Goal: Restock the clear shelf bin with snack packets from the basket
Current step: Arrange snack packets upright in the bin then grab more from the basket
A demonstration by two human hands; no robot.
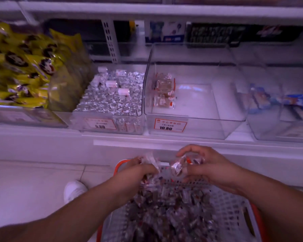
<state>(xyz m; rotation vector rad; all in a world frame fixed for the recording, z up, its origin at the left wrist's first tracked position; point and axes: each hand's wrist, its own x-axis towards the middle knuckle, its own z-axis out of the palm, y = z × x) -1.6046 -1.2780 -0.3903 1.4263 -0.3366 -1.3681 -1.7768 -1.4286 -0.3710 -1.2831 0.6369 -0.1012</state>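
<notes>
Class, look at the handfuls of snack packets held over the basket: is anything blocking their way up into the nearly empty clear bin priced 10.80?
Nothing visible blocks it. The left hand and right hand hold packets above the basket; the clear bin sits directly above and ahead, open-topped. Only its front wall must be cleared.

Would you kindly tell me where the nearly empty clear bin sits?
The clear bin sits centre-right on the shelf, between the foil-sweets bin and a blue-packet bin.

Both bare forearms reach forward and down. The left hand (143, 169) has its fingers curled in a grip, and the right hand (205, 165) pinches with bent fingers.
</notes>
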